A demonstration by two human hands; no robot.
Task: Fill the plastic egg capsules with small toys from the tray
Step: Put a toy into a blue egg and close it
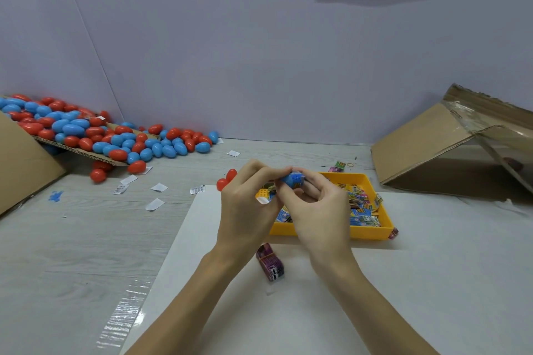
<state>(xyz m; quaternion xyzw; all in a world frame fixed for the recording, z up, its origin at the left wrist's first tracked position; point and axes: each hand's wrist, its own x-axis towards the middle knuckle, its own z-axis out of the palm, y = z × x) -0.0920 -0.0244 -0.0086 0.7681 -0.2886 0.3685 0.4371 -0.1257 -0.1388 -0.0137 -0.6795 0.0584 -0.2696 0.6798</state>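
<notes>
Egg capsule, the blue one [293, 179], is sitting up in the air between both hands, right above the back left part of the yellow tray [372, 235]. The left hand [245, 204] is pinching its left end with curled fingertips, and the right hand [320, 210] is curling around it from the right, so most of the egg is getting covered up and I can't tell if it's closed or split in halves. The tray is holding a jumble of small toy packets [362, 210] with printing on them, but it's all too blurry to read. Something yellow with holes in it is peeking out under the left fingers; not sure what it is. A purple packet bundle [271, 264] is lying on the white sheet [432, 268] between the wrists, and the only thing I can make out on it looks like a "6". Two red eggs [227, 180] are poking out from behind the left hand. A big pile of red and blue eggs [109, 135] is spilling off cardboard at far left, cut off by the edge. Little white paper slips [157, 187] are lying around, one with a barcode-ish print that's unreadable.
</notes>
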